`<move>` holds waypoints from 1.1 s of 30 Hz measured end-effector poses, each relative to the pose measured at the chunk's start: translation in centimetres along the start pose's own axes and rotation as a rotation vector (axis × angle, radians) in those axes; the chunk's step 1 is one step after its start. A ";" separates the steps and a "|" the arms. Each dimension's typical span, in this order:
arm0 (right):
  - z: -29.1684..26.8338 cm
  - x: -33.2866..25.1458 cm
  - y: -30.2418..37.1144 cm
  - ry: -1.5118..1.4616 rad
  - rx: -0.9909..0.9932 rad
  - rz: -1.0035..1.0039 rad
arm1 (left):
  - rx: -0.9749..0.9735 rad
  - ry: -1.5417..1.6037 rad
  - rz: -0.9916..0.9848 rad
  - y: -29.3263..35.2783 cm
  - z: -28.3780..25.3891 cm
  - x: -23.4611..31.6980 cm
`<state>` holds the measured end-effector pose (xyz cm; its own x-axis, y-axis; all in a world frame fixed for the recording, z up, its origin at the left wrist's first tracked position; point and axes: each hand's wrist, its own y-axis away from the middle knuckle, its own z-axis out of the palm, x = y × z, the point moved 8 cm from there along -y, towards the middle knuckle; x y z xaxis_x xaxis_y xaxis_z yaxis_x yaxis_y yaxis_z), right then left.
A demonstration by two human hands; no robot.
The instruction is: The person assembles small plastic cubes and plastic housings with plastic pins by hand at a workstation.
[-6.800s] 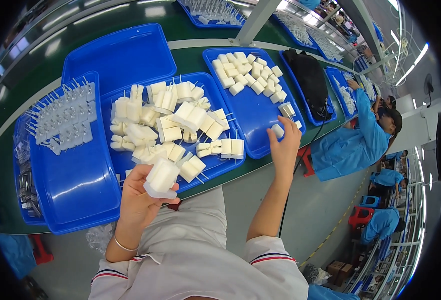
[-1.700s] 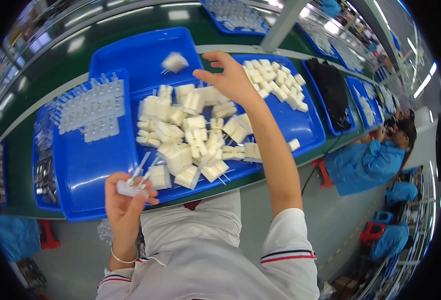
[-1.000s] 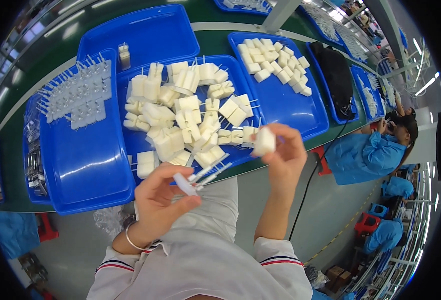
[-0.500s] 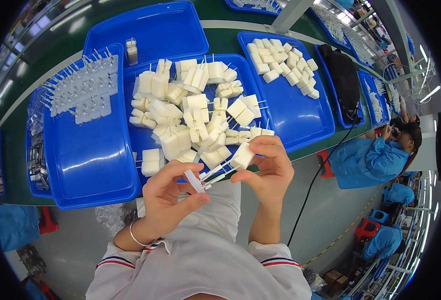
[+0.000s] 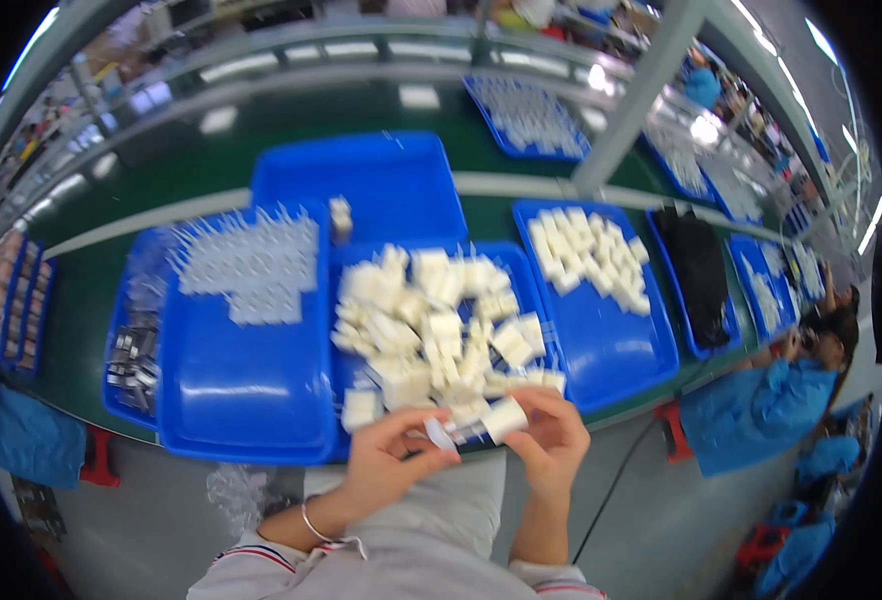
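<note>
We find the left hand (image 5: pixel 391 456) pinching the white base (image 5: pixel 439 434) and the right hand (image 5: pixel 553 442) pinching the cream block (image 5: pixel 506 419), near the heaped tray's (image 5: pixel 519 268) front edge; tilting the block could, we judge, bend the prongs (image 5: pixel 469 430).

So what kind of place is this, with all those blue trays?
It looks like a factory, probably an assembly line. A long green workbench holds blue trays, some with lots of look-alike small cream blocks, and people in blue smocks are along it.
</note>
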<state>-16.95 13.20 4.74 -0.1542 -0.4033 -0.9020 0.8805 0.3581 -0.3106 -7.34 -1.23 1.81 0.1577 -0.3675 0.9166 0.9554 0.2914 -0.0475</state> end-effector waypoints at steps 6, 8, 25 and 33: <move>-0.6 1.7 0.7 -0.275 0.039 0.025 | 0.050 -0.027 0.072 0.2 0.5 -0.1; -0.8 1.5 0.8 -0.135 0.121 -0.010 | 0.092 -0.061 0.141 0.6 0.5 0.6; 3.8 -0.9 1.3 0.377 -0.068 -0.271 | 0.259 -0.034 0.088 -0.3 -1.6 -0.1; -1.0 -1.2 -3.2 0.253 -0.277 -0.262 | 0.229 0.091 0.042 -0.5 -2.1 -0.9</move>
<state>-19.99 13.38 6.49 -0.4910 -0.3045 -0.8162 0.6493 0.4967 -0.5759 -7.45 -2.87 0.19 0.2282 -0.4257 0.8756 0.8676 0.4970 0.0155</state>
